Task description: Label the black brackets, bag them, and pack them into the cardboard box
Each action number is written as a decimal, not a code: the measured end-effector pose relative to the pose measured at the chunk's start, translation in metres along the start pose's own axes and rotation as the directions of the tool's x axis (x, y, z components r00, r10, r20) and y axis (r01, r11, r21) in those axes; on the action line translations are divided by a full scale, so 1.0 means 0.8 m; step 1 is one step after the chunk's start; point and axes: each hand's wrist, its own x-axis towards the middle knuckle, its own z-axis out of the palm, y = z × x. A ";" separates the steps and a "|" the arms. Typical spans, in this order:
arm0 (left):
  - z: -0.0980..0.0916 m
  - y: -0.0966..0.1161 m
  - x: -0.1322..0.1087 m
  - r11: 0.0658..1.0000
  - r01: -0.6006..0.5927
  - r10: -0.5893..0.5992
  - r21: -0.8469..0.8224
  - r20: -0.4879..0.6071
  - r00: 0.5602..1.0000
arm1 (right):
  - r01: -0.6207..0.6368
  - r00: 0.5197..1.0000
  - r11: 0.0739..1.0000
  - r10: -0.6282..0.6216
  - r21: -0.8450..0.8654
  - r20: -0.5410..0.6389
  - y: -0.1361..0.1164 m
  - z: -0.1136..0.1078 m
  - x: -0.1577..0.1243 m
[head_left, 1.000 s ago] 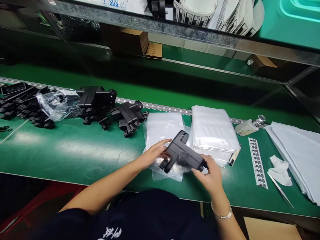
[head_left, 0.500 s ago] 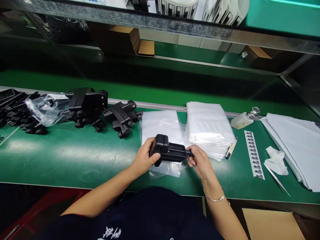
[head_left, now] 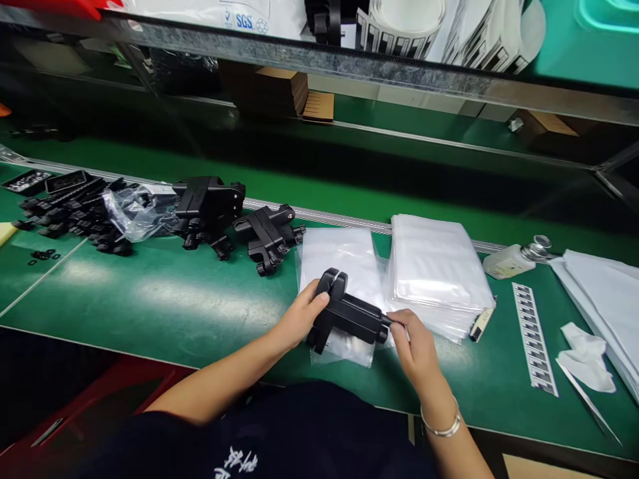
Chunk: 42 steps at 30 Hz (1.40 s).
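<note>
A black plastic clamp-like holder (head_left: 354, 315) is held above the bench, tilted down to the right. My left hand (head_left: 302, 316) is closed round its wide jaw end, thumb on top. With thumb and fingers, my right hand (head_left: 415, 342) pinches a thin part at the narrow end; the fingers partly hide that part. Clear plastic bags (head_left: 339, 256) lie flat beneath the holder. Up and to the left rest similar black holders, one (head_left: 269, 236) near the bags and another (head_left: 207, 206) farther left.
A thick stack of clear bags (head_left: 434, 266) stands right of the holder. Beyond are a bottle (head_left: 514, 259), a label strip (head_left: 534, 338), tweezers (head_left: 589, 399), crumpled tissue (head_left: 588, 356) and white sheets (head_left: 604, 286). Black parts (head_left: 80, 209) are heaped left. A metal shelf edge (head_left: 349, 66) crosses above.
The holder has turned so its narrow end points lower, and its jaw end shows a gap. My right hand has shifted its grip at the narrow end. The camera view has swung left.
</note>
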 end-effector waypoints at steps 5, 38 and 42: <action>0.000 0.002 -0.001 0.994 -0.051 0.055 -0.093 0.043 0.998 | -0.087 0.996 0.993 0.089 0.077 -0.017 0.005 0.005 -0.006; -0.016 0.011 -0.009 0.991 -0.124 0.129 -0.055 0.098 0.987 | 0.137 0.986 0.988 -0.143 -0.076 -0.080 -0.012 -0.012 -0.021; -0.014 0.011 -0.006 0.989 -0.038 0.052 -0.146 0.095 0.994 | 0.313 0.948 0.932 -0.319 -0.185 -0.003 -0.026 -0.022 -0.015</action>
